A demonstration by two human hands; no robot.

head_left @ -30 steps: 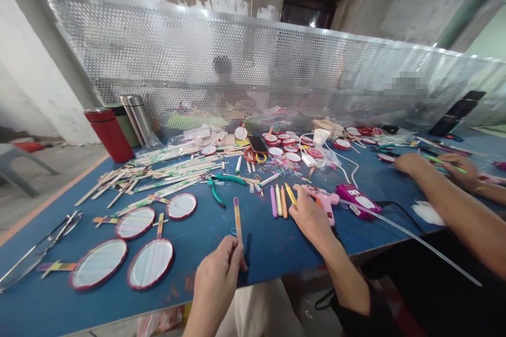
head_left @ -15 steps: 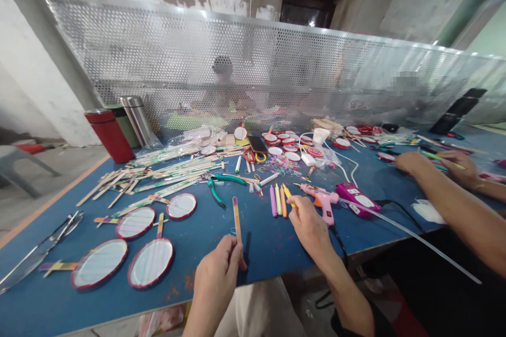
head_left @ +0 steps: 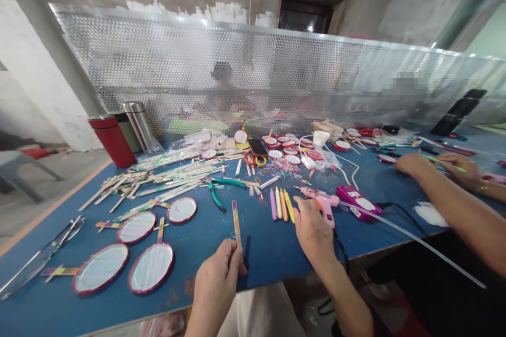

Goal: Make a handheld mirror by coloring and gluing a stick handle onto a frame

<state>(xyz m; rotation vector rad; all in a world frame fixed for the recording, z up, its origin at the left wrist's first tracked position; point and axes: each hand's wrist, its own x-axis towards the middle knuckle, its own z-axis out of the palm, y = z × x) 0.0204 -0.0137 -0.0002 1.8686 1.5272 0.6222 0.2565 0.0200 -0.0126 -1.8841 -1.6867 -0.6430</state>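
Note:
My left hand [head_left: 218, 273] is shut on a striped wooden craft stick [head_left: 236, 230], which stands upright with its end on the blue table [head_left: 253, 252]. My right hand [head_left: 314, 234] rests on the table, holding nothing visible. Just beside it lies a pink glue gun [head_left: 322, 202], and coloured glue sticks [head_left: 281, 205] lie left of its fingers. Below my left hand, finished oval mirrors [head_left: 150, 268] with red rims and stick handles lie in a group. Green-handled pliers [head_left: 221, 186] sit further off.
A co-worker's hands [head_left: 446, 167] work at the right, one holding a green stick. Loose craft sticks, red discs and cords crowd the far side. A long metal rod [head_left: 411, 244] crosses the right corner. Flasks [head_left: 136, 126] stand before a perforated metal screen [head_left: 237, 63].
My right hand has drawn slightly toward me, and the whole view has tilted up a little. My left hand and its stick stay about the same.

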